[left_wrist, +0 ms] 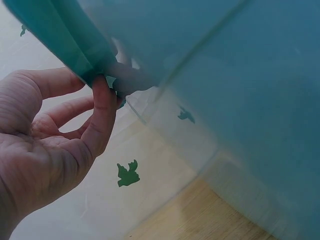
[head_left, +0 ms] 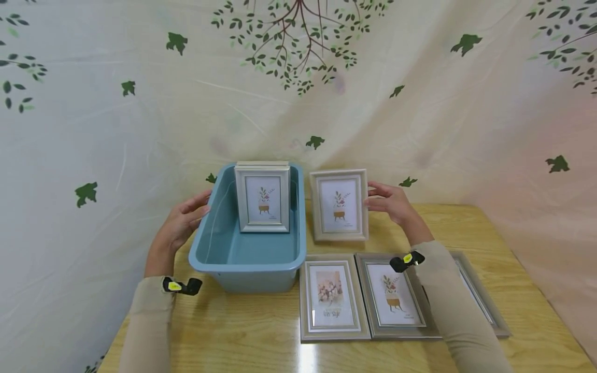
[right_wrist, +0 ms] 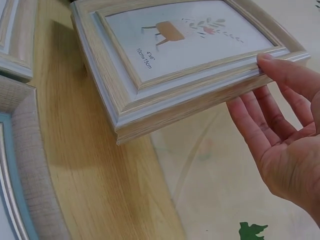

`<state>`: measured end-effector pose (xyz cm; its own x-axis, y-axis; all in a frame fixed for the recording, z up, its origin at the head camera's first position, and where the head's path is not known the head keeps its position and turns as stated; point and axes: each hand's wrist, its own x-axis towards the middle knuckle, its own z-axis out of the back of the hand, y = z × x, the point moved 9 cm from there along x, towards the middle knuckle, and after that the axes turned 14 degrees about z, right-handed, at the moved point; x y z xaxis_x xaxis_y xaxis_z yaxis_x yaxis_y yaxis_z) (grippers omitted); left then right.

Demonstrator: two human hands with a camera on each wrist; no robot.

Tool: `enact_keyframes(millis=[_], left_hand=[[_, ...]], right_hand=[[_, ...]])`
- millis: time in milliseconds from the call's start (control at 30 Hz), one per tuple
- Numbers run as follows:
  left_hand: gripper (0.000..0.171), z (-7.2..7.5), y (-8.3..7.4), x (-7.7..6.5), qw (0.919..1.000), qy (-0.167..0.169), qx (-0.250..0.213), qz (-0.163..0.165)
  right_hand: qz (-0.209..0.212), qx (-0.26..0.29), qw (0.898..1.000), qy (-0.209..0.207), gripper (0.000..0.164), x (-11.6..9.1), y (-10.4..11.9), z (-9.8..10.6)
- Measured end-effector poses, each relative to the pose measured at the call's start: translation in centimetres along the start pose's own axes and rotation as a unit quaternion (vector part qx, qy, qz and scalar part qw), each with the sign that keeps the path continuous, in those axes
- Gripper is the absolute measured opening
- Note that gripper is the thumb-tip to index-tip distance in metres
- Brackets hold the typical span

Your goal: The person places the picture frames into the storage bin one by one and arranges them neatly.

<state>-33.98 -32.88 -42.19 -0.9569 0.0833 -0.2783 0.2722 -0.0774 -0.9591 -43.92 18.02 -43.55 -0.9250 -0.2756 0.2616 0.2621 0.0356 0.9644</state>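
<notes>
My left hand [head_left: 184, 220] pinches the left rim of a blue plastic tub [head_left: 247, 267], the thumb and fingers bent around its edge in the left wrist view. Inside the tub, toward its back, a silvery picture frame [head_left: 263, 227] leans upright, with the top edge of another frame [head_left: 262, 163] showing behind it. To the right of the tub, my right hand [head_left: 391, 204] holds a beige picture frame [head_left: 339, 204] upright by its right side. Thumb on the front border, fingers behind, it grips that frame in the right wrist view [right_wrist: 195, 85].
Larger picture frames lie flat in a row at the front right: one with a flower print [head_left: 330, 295], one with a plant print [head_left: 393, 298], and another [head_left: 499, 318] partly under the right sleeve. They rest on a wooden table [head_left: 233, 331]. A leaf-patterned cloth [head_left: 261, 119] hangs behind.
</notes>
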Motion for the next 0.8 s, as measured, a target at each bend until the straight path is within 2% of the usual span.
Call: enact_keyframes(millis=[267,500,800], left_hand=[[0.063,0.0,0.0,0.0,1.0,-0.002,0.003,-0.003],[0.063,0.0,0.0,0.1,1.0,-0.004,0.0,0.001],[0.063,0.0,0.1,0.0,1.0,-0.004,-0.002,0.002]], right_hand=[[0.036,0.011,0.999,-0.009,0.068,-0.2,1.7,1.2],[0.058,0.058,0.996,-0.025,0.05,-0.2,3.2,1.9],[0.119,-0.005,0.992,0.03,0.051,0.6,6.9,1.4]])
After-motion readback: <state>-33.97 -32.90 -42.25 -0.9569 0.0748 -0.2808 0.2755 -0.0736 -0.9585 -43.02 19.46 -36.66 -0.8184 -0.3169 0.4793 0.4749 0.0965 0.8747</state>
